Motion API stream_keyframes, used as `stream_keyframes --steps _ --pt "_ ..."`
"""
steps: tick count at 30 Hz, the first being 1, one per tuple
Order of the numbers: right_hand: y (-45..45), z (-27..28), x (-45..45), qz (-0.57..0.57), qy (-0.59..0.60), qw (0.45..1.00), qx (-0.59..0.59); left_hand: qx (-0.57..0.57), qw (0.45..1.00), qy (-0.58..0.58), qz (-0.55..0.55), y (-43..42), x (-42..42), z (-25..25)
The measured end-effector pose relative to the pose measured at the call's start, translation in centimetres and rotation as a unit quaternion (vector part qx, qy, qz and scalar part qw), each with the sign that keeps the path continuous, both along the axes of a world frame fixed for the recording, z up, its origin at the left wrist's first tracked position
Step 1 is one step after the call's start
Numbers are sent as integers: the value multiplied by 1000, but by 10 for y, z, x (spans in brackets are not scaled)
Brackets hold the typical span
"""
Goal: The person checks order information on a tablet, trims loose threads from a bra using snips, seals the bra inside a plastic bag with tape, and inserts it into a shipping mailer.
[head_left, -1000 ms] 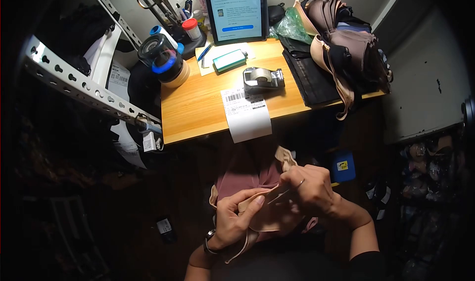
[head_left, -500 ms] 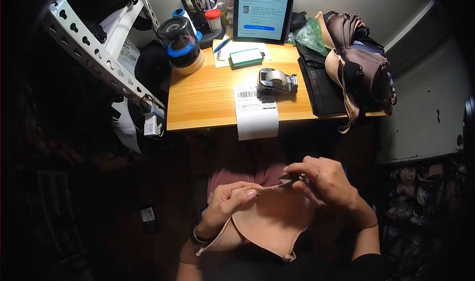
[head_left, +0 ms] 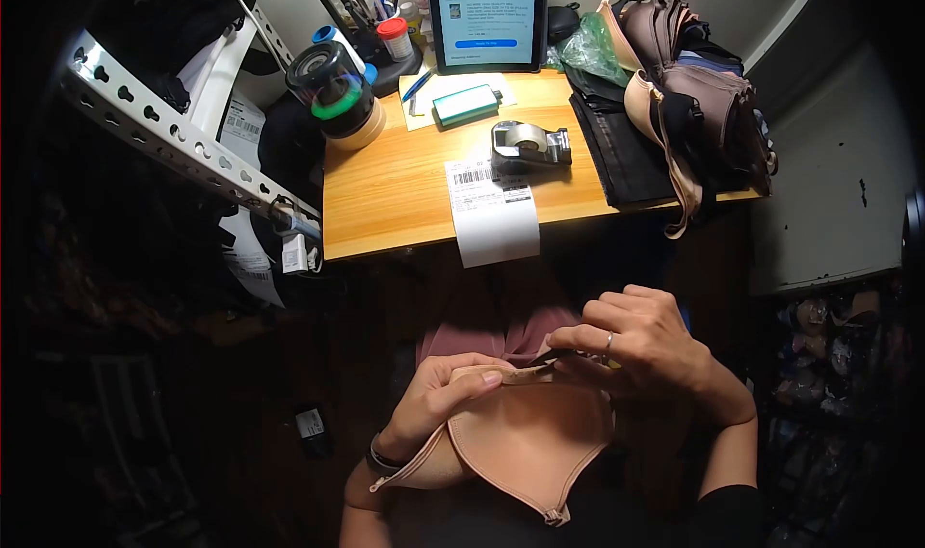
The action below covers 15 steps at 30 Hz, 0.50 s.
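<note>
A beige bra [head_left: 530,432] with a moulded cup hangs over the person's lap, its cup's inner side facing up. My left hand [head_left: 443,394] pinches the bra's band between thumb and fingers at the upper left of the cup. My right hand [head_left: 636,341], with a ring on one finger, is closed at the band's right part. Something small and dark shows between its fingers, too hidden to name. Mauve cloth [head_left: 462,344] lies behind the band.
The wooden desk [head_left: 385,201] ahead carries a tape dispenser [head_left: 530,146], a printed label [head_left: 494,215], a teal-edged box [head_left: 466,104], a tablet [head_left: 487,18] and piled bras [head_left: 708,114]. A perforated metal shelf [head_left: 183,143] stands left.
The bra has turned and spread so its cup faces up. My right hand has moved right and slightly up along the band. My left hand keeps its pinch; the camera view has shifted.
</note>
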State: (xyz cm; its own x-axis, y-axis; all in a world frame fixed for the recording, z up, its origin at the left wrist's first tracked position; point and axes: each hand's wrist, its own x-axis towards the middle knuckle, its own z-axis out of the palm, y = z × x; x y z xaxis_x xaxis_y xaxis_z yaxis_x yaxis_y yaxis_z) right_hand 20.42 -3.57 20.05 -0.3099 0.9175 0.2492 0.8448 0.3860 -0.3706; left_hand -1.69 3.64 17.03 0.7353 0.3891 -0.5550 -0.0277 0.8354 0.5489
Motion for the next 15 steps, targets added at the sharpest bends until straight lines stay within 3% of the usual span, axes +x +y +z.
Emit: stream_keyframes --steps 1,3,4,5,7,9,10,11,12,15 --pt "1 -1 0 -1 -1 1000 0 0 1000 -1 -1 0 -1 -2" --pt "3 -3 -1 4 118 987 -107 31 999 -6 -13 1 -3 -9" --pt "2 -8 0 -11 275 943 -185 31 999 -7 -12 0 -5 -14" --pt "-1 1 1 -74 435 819 -366 44 998 -23 -29 0 -7 -20" --pt "-2 -8 -1 -74 550 793 -250 56 997 -39 -42 -2 -9 -27" --pt "-2 -13 1 -81 606 757 -230 86 995 -8 -47 -2 -9 -30" --pt "0 -9 3 -68 426 881 -196 85 995 -8 -46 -2 -9 -30" --pt "1 -7 4 -51 225 961 -152 80 996 -9 -43 -2 -9 -30" --pt "-1 -7 1 -43 144 982 -111 76 996 -10 -39 -1 -9 -29" --pt "-9 -18 6 -12 54 998 -37 41 998 -29 -45 1 -8 -26"
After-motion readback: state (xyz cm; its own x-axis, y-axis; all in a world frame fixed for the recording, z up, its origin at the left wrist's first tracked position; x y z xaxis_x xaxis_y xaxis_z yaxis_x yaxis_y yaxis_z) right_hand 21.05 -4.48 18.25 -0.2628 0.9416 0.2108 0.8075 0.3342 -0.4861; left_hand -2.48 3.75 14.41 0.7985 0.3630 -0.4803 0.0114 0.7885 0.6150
